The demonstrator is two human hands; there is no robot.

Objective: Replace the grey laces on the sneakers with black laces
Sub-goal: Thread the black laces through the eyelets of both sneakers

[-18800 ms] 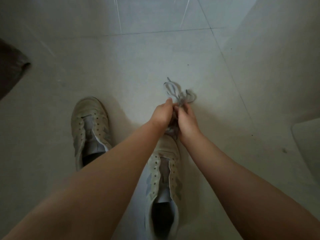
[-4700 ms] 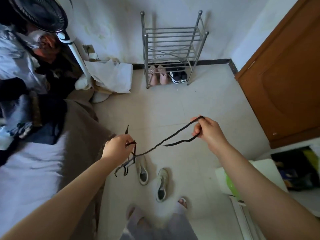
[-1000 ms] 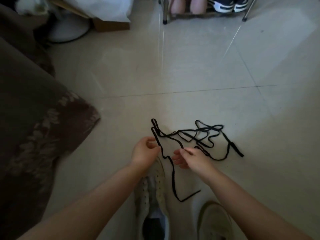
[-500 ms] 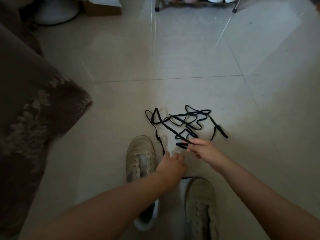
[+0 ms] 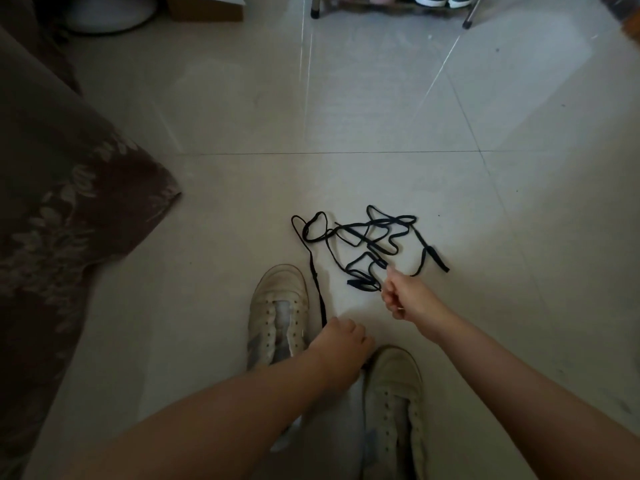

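Pale tiled floor (image 5: 381, 116). Brown leaf-patterned cloth (image 5: 62, 209) at left. Metal shoe rack (image 5: 467, 15) and cardboard box (image 5: 207, 10) along top edge.

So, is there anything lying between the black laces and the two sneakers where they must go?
Nothing visible does. The black laces lie on bare floor just beyond the left sneaker. The right hand pinches one strand; the left hand grips another beside the right sneaker. Both sneakers' eyelets look unlaced.

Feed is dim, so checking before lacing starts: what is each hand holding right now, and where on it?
The right hand pinches the tangled black laces at a near loop. The left hand is curled at the long strand's near end; its hold is hidden.
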